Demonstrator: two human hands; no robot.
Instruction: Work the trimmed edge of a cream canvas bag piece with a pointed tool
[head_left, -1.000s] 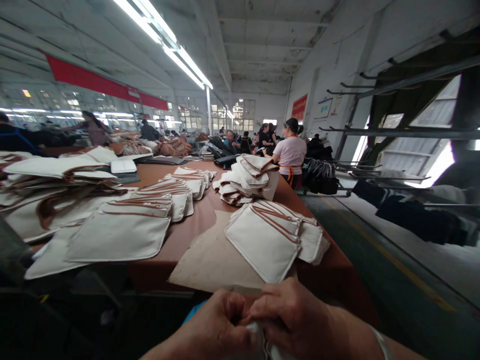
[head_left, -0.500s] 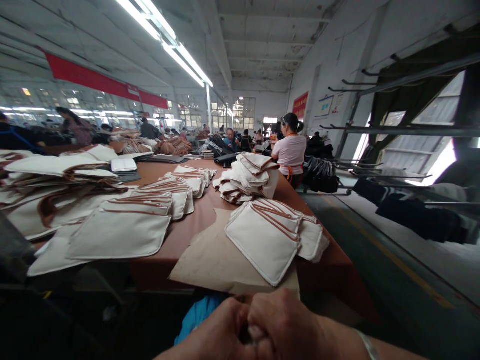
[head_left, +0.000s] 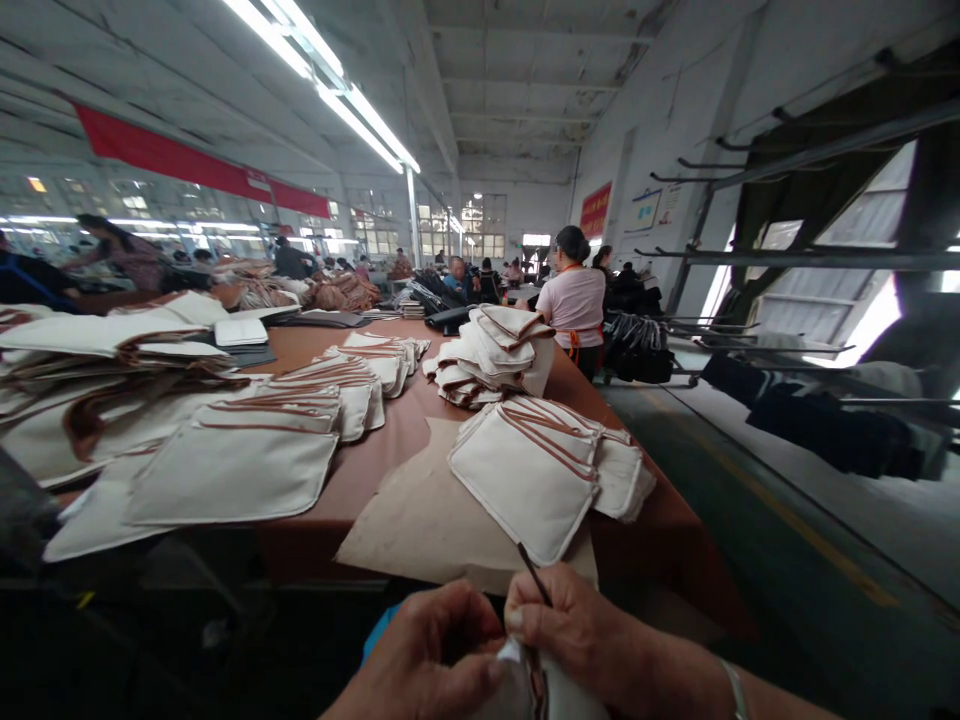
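At the bottom of the head view, my left hand (head_left: 427, 650) is closed on a white fabric pouch (head_left: 574, 700) with a brown-edged opening. My right hand (head_left: 589, 625) pinches the pouch's upper edge beside it. A thin dark strip (head_left: 534, 572) sticks up from between my right fingers; whether it is part of the pouch or a separate tool I cannot tell. The pouch's lower part lies below the frame. Just beyond my hands, a fan of similar white pouches (head_left: 521, 475) with brown trim rests on a sheet of brown paper (head_left: 401, 530).
The brown-covered table (head_left: 390, 420) carries more pouches (head_left: 232, 465) at left and a heaped pile (head_left: 491, 350) behind. A co-worker in a pale top (head_left: 574, 305) stands at the table's far right. A metal rack (head_left: 787, 262) with arms stands at right, beside an aisle.
My hands, earlier pressed together, have moved slightly apart. The white pouch and the dark strip now show between them. The co-worker at the far right has shifted a little.
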